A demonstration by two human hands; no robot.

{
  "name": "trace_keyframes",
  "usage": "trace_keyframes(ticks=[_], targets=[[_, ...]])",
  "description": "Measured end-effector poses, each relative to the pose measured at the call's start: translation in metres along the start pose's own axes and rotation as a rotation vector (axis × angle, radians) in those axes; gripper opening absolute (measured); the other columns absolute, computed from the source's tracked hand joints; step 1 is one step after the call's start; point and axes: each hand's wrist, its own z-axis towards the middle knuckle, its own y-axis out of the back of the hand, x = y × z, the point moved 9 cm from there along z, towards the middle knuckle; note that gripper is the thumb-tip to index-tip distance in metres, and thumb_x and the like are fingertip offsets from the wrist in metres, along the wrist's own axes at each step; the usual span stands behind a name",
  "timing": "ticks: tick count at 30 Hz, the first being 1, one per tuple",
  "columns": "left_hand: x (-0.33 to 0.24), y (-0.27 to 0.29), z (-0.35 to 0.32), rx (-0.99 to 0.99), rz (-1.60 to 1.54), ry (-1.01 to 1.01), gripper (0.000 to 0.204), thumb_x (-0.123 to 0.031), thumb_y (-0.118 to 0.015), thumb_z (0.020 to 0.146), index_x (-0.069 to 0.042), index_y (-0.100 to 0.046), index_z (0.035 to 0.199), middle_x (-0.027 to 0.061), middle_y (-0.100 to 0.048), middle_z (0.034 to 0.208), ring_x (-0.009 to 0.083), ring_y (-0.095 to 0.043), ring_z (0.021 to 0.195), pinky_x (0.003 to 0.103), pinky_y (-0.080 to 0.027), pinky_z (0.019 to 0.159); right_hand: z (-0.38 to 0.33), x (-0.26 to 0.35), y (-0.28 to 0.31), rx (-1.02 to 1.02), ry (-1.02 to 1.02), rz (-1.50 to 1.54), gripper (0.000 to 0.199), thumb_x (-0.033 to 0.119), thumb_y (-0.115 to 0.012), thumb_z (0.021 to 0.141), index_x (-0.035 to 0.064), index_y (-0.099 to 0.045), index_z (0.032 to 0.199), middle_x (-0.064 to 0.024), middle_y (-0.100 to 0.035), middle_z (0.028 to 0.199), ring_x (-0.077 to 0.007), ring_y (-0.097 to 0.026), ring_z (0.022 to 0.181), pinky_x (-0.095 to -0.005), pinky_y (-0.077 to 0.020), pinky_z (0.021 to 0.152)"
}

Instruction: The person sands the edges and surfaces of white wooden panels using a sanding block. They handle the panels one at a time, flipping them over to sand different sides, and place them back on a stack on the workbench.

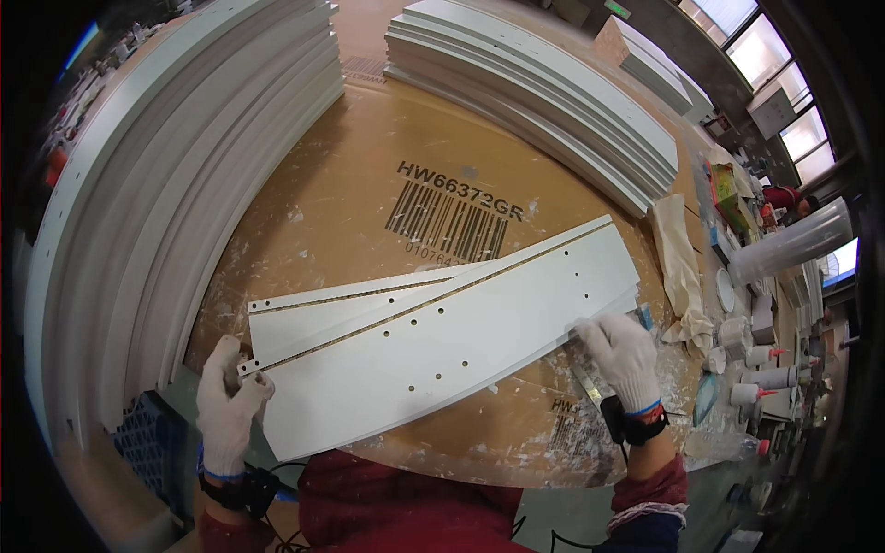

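A long white panel with drilled holes and a groove along its far edge lies slanted across a second white panel. My left hand, in a white knitted glove, is closed on the left end of the upper panel, thumb and fingers at its corner. My right hand, gloved alike, is closed at the near right edge of that panel. Its fingertips are slightly blurred, and what they hold, if anything, is hidden. Just below it, a flat metal strip lies on the cardboard.
Brown cardboard with white specks covers the table. Tall stacks of white panels stand at the left and the back. A beige cloth lies at the right, near bottles with red tips. A blue crate stands at lower left.
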Motion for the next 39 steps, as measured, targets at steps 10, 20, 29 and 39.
trace_keyframes(ticks=[10, 20, 29, 39], targets=[[-0.01, 0.006, 0.019, 0.16, -0.107, 0.032, 0.038, 0.002, -0.062, 0.081, 0.004, -0.051, 0.118, 0.0029, -0.059, 0.081, 0.0118, -0.058, 0.07, 0.025, -0.049, 0.066, -0.051, 0.032, -0.058, 0.323, -0.386, 0.879, 0.037, 0.034, -0.054, 0.094, -0.0019, -0.062, 0.101, -0.0062, -0.065, 0.082, -0.0087, -0.055, 0.058, -0.0242, -0.0429, 0.051], [-0.079, 0.013, -0.027, 0.155, -0.056, -0.037, 0.045, 0.001, -0.06, 0.078, 0.007, -0.05, 0.121, 0.0065, -0.061, 0.084, 0.0127, -0.059, 0.073, 0.023, -0.046, 0.065, -0.071, 0.048, -0.064, 0.265, -0.349, 1.102, 0.04, 0.033, -0.057, 0.094, -0.0015, -0.058, 0.115, -0.0076, -0.063, 0.085, -0.0125, -0.059, 0.06, -0.0245, -0.0473, 0.05], [-0.069, 0.02, -0.035, 0.191, -0.095, -0.028, 0.045, -0.004, -0.067, 0.077, 0.006, -0.052, 0.118, 0.0078, -0.062, 0.089, 0.0129, -0.06, 0.074, 0.024, -0.047, 0.066, -0.126, 0.172, -0.041, -0.354, 0.737, 0.027, 0.058, 0.022, -0.07, 0.075, -0.0022, -0.054, 0.126, -0.0232, -0.055, 0.129, -0.0391, -0.053, 0.121, -0.0456, -0.046, 0.092], [-0.088, 0.024, -0.06, 0.162, -0.027, -0.14, 0.045, -0.004, -0.065, 0.078, 0.007, -0.052, 0.119, 0.0065, -0.06, 0.095, 0.0117, -0.058, 0.078, 0.024, -0.049, 0.068, -0.108, 0.093, -0.077, 0.392, -0.095, 1.553, 0.049, 0.036, -0.053, 0.097, -0.0047, -0.047, 0.124, -0.017, -0.058, 0.116, -0.0263, -0.062, 0.093, -0.0356, -0.0563, 0.068]])
